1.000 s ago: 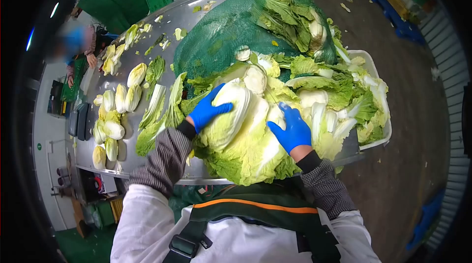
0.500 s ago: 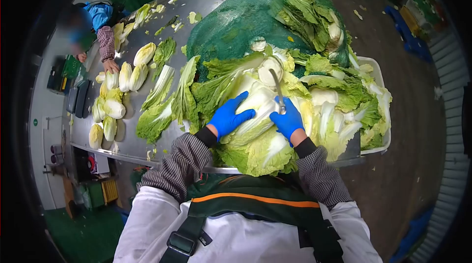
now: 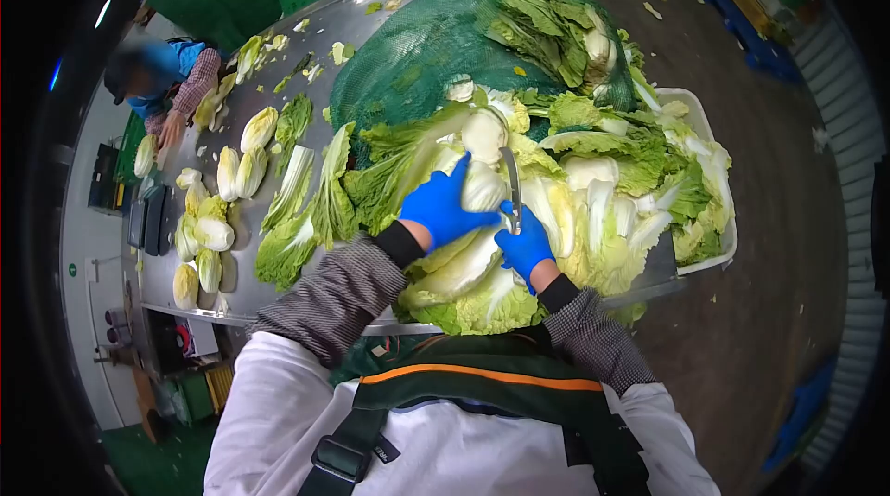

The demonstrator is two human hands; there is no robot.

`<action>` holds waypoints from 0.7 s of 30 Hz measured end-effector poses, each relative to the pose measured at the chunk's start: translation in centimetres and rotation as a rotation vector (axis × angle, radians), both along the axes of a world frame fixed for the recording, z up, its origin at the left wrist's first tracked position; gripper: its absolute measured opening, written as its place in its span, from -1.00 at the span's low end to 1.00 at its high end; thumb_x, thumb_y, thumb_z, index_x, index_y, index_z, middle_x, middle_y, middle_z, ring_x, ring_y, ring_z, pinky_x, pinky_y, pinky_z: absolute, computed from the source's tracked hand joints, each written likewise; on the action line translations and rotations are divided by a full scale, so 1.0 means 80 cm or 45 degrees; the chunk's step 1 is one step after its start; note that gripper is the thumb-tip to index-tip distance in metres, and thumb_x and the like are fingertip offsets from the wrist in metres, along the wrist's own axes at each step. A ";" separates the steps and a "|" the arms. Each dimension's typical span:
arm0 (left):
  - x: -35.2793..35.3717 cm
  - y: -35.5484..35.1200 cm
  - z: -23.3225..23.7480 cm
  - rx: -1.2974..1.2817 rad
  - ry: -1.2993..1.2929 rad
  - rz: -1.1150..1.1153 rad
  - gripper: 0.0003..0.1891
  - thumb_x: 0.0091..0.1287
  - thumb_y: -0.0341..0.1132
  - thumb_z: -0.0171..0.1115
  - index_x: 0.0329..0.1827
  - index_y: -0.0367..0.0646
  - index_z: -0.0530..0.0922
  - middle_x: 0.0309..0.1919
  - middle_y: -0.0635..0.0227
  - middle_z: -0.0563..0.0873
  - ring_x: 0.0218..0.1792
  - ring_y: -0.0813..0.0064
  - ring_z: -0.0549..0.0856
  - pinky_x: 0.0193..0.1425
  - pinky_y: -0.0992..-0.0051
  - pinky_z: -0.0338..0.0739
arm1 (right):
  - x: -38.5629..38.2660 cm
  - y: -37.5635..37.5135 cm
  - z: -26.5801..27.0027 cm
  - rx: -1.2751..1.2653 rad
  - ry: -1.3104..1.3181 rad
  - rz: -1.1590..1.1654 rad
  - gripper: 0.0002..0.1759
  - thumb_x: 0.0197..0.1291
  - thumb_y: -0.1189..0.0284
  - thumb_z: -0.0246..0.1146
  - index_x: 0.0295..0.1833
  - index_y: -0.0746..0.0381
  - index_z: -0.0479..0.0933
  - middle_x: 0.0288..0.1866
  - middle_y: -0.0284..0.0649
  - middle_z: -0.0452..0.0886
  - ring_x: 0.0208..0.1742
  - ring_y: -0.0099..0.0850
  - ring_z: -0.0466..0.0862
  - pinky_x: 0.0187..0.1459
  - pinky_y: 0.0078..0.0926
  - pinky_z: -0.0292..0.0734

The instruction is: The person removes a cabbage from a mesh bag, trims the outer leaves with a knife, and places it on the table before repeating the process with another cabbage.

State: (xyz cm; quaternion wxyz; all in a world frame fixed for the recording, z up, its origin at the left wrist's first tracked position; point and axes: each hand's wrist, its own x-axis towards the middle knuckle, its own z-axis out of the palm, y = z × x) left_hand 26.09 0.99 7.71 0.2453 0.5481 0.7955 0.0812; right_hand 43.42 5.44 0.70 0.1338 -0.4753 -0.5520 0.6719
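Cabbages [image 3: 227, 173] down the left of the counter [image 3: 246, 264]: three grouped here, two more nearest the edge, and a cluster between and beside them too overlapped to count surely. One co-worker [image 3: 195, 79] leans in at the far left, lower body out of sight. Four large green leaves [image 3: 332, 195] come next. Centre now, two blue-gloved hands: the left hand [image 3: 445, 207], fingers spread, presses the worked cabbage [image 3: 484, 188], which lies on outer leaves mid-counter, partly covered by that hand. One round pale cut end [image 3: 485, 134] shows just beyond. The right hand [image 3: 526, 246] is closed around one curved knife [image 3: 513, 176], its grip mostly hidden. Behind, one green net [image 3: 408, 65] blurs whatever lies beneath. Far right, one white bin [image 3: 729, 250] brims with leaves, its near-left side tucked out of view.
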 end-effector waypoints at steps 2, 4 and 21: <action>-0.007 -0.003 -0.011 0.045 0.059 -0.030 0.24 -0.20 0.41 0.37 0.49 -0.13 0.06 0.01 -0.13 0.60 0.02 -0.04 0.62 0.10 0.21 0.51 | 0.006 -0.002 0.020 0.016 0.124 0.030 -0.44 0.00 0.49 0.20 0.22 0.07 0.44 -0.22 -0.28 0.55 -0.40 -0.49 0.56 -0.46 -0.47 0.58; -0.046 0.000 -0.018 0.101 -0.250 0.130 0.15 -0.15 0.28 0.45 0.45 -0.17 0.15 0.03 -0.05 0.61 0.03 0.12 0.64 0.12 0.31 0.51 | 0.023 0.007 0.037 0.174 0.194 0.059 -0.47 0.02 0.51 0.19 0.19 0.07 0.49 -0.21 -0.33 0.58 -0.43 -0.59 0.50 -0.44 -0.58 0.52; -0.018 -0.081 0.028 1.009 -1.207 0.448 -0.02 -0.06 -0.27 0.53 0.45 -0.21 0.16 0.30 0.20 0.40 0.28 0.38 0.42 0.37 0.38 0.27 | -0.045 0.005 0.131 1.035 -0.138 0.368 -0.24 0.02 0.24 0.26 0.39 0.12 0.23 -0.18 -0.06 0.65 -0.24 -0.13 0.67 -0.18 -0.23 0.56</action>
